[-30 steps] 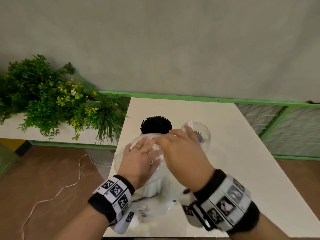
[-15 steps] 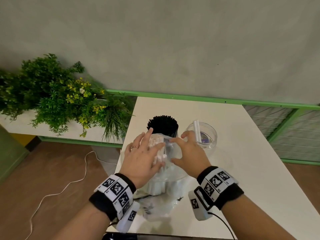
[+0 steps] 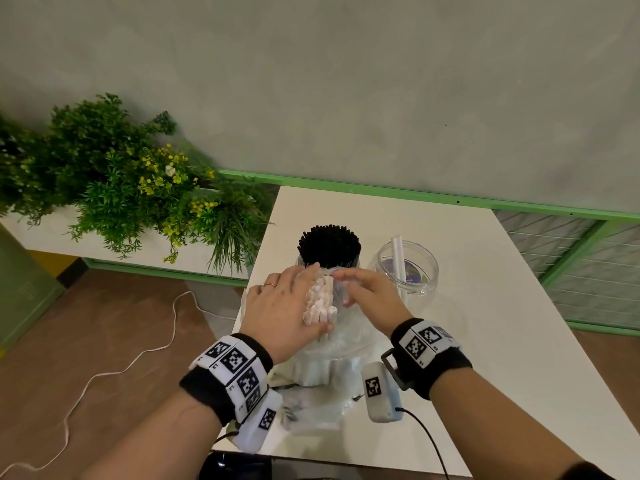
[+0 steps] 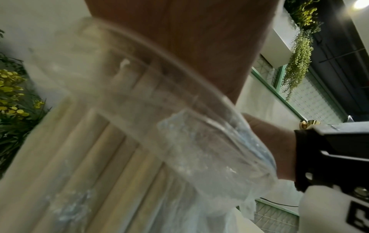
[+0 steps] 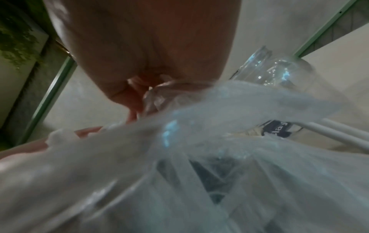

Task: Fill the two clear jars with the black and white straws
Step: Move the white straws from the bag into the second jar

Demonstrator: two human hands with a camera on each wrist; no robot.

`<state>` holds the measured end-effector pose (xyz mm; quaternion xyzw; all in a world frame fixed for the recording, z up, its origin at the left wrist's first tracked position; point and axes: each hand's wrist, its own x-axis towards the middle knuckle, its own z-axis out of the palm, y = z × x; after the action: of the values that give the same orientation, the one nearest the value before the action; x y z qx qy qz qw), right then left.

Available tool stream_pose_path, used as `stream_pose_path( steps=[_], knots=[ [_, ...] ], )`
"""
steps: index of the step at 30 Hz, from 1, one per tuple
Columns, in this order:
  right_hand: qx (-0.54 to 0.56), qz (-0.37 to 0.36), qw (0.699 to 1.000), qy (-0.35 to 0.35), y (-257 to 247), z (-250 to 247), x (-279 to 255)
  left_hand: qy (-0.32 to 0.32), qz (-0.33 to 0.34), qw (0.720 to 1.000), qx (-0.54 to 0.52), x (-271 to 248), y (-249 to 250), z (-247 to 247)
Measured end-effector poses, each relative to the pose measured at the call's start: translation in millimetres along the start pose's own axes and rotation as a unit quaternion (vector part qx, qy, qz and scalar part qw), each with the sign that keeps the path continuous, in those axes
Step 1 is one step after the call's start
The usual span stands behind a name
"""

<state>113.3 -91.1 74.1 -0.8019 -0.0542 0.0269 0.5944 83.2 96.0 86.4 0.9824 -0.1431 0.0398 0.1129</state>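
Note:
A bundle of white straws [image 3: 320, 299] stands upright inside a clear plastic bag [image 3: 349, 337] on the near part of the white table [image 3: 485, 306]. My left hand [image 3: 291, 299] wraps the bundle's left side, thumb on its near edge. My right hand [image 3: 349, 287] pinches the bag's open rim on the right; the right wrist view shows its fingers [image 5: 135, 97] nipping the plastic bag [image 5: 219, 126]. Behind stands a jar packed with black straws [image 3: 329, 244]. To its right a clear jar [image 3: 420, 271] holds a white straw or two [image 3: 398, 258]. In the left wrist view the white straws [image 4: 79, 157] show through the film.
Green plants with yellow flowers [image 3: 121, 188] fill a planter left of the table. A white cable [image 3: 138, 355] trails over the brown floor below. A green-framed mesh railing [image 3: 588, 244] runs along the right, and a grey wall lies behind.
My right hand came back from over the bundle to the bag's right rim. The bag mouth now gapes and the tops of the white straws are bare. My left hand stayed on the bundle.

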Motion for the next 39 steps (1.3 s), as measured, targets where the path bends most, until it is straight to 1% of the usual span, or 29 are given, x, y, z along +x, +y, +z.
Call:
stream_pose_path(
  steps=[5,7,10,12,16,18,21,23,24,26,27,28,30,32,33,34,36,37,39],
  knots=[
    [0.019,-0.026,0.999,0.011,2,8,5,0.0,-0.003,1.0,-0.009,-2,0,-1],
    [0.053,-0.032,0.998,0.017,3,9,7,0.006,0.001,1.0,-0.013,-3,-1,-1],
    [0.107,-0.029,0.994,0.006,3,11,10,0.011,0.006,1.0,-0.022,-4,0,-1],
    [0.111,-0.03,0.993,-0.003,3,13,13,0.006,0.009,1.0,-0.024,-5,2,-1],
    [0.059,-0.035,0.998,0.0,6,16,18,0.0,0.007,1.0,-0.024,-8,4,-2],
    [0.047,-0.013,0.998,-0.029,8,18,19,-0.007,0.006,1.0,-0.019,-9,4,-3],
    [0.009,0.021,0.994,-0.104,12,21,18,-0.021,0.005,1.0,-0.01,-8,4,-2],
    [-0.074,-0.005,0.991,-0.115,14,18,19,-0.026,-0.001,1.0,-0.011,-7,2,-2],
    [-0.136,-0.032,0.983,-0.118,15,16,19,-0.027,-0.005,1.0,-0.014,-6,1,-2],
    [-0.265,-0.084,0.95,-0.14,15,11,20,-0.024,-0.014,0.999,-0.016,-5,1,-3],
    [-0.312,-0.098,0.933,-0.151,16,9,19,-0.023,-0.018,1.0,-0.012,-5,2,-3],
    [-0.34,-0.106,0.923,-0.149,19,7,18,-0.023,-0.022,0.999,-0.006,-5,2,-4],
    [-0.355,-0.125,0.921,-0.1,27,2,12,-0.023,-0.032,0.999,0.002,-4,3,-4],
    [-0.311,-0.143,0.939,-0.036,32,-5,-3,-0.022,-0.043,0.999,0.007,-4,1,-4],
    [-0.277,-0.15,0.949,-0.024,33,-8,-11,-0.021,-0.047,0.999,0.007,-3,0,-4],
    [-0.26,-0.159,0.952,-0.034,32,-11,-20,-0.021,-0.05,0.999,0.005,-3,-2,-4],
    [-0.291,-0.169,0.939,-0.074,34,-13,-34,-0.023,-0.051,0.998,0.005,-3,-3,-5],
    [-0.314,-0.16,0.932,-0.09,36,-13,-37,-0.025,-0.052,0.998,0.008,-3,-3,-5],
    [-0.33,-0.101,0.931,-0.119,40,-11,-37,-0.029,-0.051,0.998,0.016,-2,-1,-6]
  ],
)
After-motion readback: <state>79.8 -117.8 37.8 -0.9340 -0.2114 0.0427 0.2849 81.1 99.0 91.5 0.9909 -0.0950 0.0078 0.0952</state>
